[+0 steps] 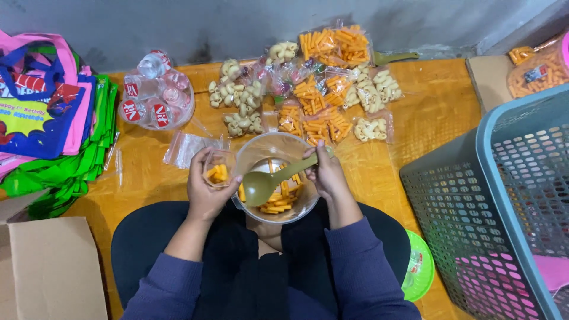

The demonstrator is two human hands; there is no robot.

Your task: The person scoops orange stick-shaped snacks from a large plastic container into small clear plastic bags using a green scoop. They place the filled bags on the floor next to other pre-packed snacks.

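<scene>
My bowl (255,151) sits at the frame's centre, with filled snack packets (308,95) above it. Bottles (155,92) lie at upper left, stacked bags (53,118) at the far left and a cardboard box (50,272) at lower left. A basket (474,207) fills the right side.

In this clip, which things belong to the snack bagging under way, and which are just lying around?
In use:
left hand holding a small bag of orange sticks
right hand holding a green spoon
clear bowl of orange sticks
filled snack bags
empty bags

Lying about:
water bottles
tote bags
grey basket
cardboard box
green lid
</scene>
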